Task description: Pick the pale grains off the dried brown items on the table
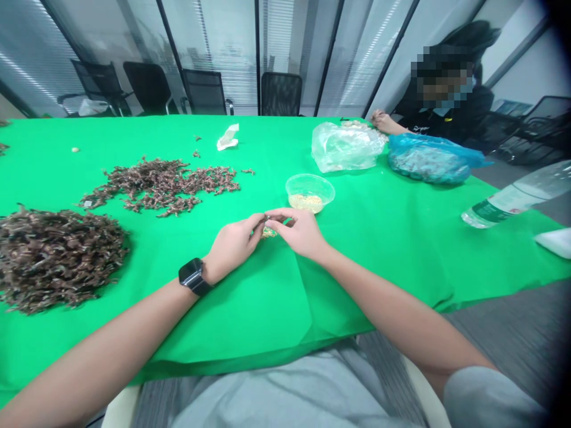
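My left hand (pixel 236 241), with a black watch on its wrist, meets my right hand (pixel 301 230) fingertip to fingertip above the green cloth. Both are closed in a pinch around a small dark piece (pixel 267 219), mostly hidden by the fingers. Beneath them lies a little heap of yellowish bits (pixel 269 232). Just beyond my right hand stands a clear plastic bowl (pixel 330 191) with pale yellow bits in its bottom. Small brown, twisted pieces are spread in a loose pile (pixel 156 181) farther off, and a larger mound (pixel 57 258) of them sits at the left.
A crumpled tissue (pixel 228 138) lies toward the back. At the right are a clear plastic bag (pixel 345 148), a filled blue bag (pixel 435 157) and a plastic bottle (pixel 504 202) on its side. Another person's hand (pixel 386 122) rests at the table's far right.
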Action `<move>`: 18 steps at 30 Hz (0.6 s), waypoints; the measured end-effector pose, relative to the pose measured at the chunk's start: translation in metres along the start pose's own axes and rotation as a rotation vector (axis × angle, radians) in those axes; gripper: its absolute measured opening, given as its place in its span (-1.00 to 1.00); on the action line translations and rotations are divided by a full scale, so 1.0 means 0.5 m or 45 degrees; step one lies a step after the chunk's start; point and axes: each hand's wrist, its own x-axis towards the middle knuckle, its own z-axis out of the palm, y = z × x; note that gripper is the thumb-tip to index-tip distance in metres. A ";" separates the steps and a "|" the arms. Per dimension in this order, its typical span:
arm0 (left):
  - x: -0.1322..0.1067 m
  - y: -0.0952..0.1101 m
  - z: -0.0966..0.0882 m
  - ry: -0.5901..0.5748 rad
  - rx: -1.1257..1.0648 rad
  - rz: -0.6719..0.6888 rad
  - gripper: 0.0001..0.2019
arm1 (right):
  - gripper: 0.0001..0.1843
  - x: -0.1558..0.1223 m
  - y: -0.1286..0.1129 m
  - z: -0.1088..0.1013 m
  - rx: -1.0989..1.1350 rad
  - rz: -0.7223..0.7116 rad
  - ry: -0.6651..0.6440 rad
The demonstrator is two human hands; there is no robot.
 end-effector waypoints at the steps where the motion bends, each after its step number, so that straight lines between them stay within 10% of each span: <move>1: 0.001 -0.001 0.001 0.012 -0.036 -0.032 -0.67 | -0.69 0.001 -0.002 -0.002 0.004 -0.001 0.014; 18: 0.008 -0.013 0.010 0.028 -0.401 -0.311 -0.69 | -0.92 0.013 0.028 -0.021 -0.833 0.005 -0.357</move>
